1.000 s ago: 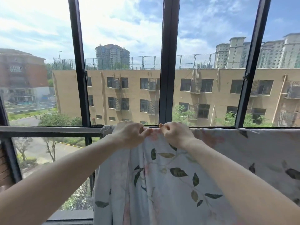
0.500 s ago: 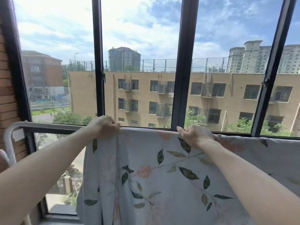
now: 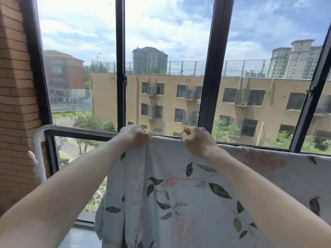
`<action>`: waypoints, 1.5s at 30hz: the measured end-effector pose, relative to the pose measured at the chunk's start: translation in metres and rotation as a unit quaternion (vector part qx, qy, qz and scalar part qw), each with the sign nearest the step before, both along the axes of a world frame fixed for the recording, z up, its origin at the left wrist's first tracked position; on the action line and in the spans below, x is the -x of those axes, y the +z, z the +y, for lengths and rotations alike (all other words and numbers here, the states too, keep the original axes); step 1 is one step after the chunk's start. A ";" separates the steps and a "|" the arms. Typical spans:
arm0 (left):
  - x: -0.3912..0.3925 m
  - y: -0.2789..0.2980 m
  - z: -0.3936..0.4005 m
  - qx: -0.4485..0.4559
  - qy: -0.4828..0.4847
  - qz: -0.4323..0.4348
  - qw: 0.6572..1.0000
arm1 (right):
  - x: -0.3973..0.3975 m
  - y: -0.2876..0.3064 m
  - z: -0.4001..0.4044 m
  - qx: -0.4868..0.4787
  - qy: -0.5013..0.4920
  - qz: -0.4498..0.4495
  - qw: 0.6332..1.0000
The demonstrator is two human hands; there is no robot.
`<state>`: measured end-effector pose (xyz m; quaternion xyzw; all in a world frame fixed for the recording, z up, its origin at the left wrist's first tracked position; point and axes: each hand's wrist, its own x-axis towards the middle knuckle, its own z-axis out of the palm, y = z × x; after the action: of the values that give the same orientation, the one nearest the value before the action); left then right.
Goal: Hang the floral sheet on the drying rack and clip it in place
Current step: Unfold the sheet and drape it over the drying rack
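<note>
The floral sheet [image 3: 179, 190], pale blue with green leaves and pink flowers, hangs over the white top bar of the drying rack [image 3: 80, 129] in front of the window. My left hand [image 3: 137, 136] grips a bunched fold of the sheet at the bar. A short way to the right, my right hand [image 3: 197, 140] pinches the sheet's top edge with curled fingers. The sheet stretches on along the bar to the right edge of view. No clip is in sight.
Black window frames [image 3: 120, 68] stand close behind the rack. A brick wall [image 3: 16, 86] closes off the left side, next to the rack's rounded white corner [image 3: 38, 136]. The dark window sill [image 3: 84, 221] runs below.
The two hands were apart half a second ago; my left hand has come back right along the bar, gathering the sheet's edge. The view has turned left, showing more brick wall.
</note>
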<state>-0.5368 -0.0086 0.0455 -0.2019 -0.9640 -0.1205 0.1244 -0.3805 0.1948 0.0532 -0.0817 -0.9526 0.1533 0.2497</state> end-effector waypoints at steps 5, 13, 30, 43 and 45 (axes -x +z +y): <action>-0.012 -0.003 -0.011 -0.041 -0.016 0.020 0.999 | 0.025 -0.025 -0.032 -0.076 0.022 -0.027 0.996; -0.071 -0.103 -0.041 -0.322 0.042 0.155 0.933 | 0.030 -0.035 -0.023 -0.127 -0.015 0.054 0.990; -0.028 0.015 -0.106 -0.276 0.004 0.057 0.960 | 0.045 -0.016 -0.038 -0.113 -0.132 -0.087 0.981; 0.088 0.201 -0.159 -0.333 0.082 0.154 0.927 | 0.046 0.009 -0.047 -0.001 -0.209 -0.217 0.954; 0.104 0.210 -0.165 -0.329 0.096 0.156 0.926 | 0.051 0.010 -0.050 0.007 -0.219 -0.218 0.951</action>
<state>-0.6412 -0.1741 0.2559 -0.0724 -0.8531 -0.3858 0.3436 -0.4314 0.1443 0.0631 -0.3215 -0.9415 0.0799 0.0627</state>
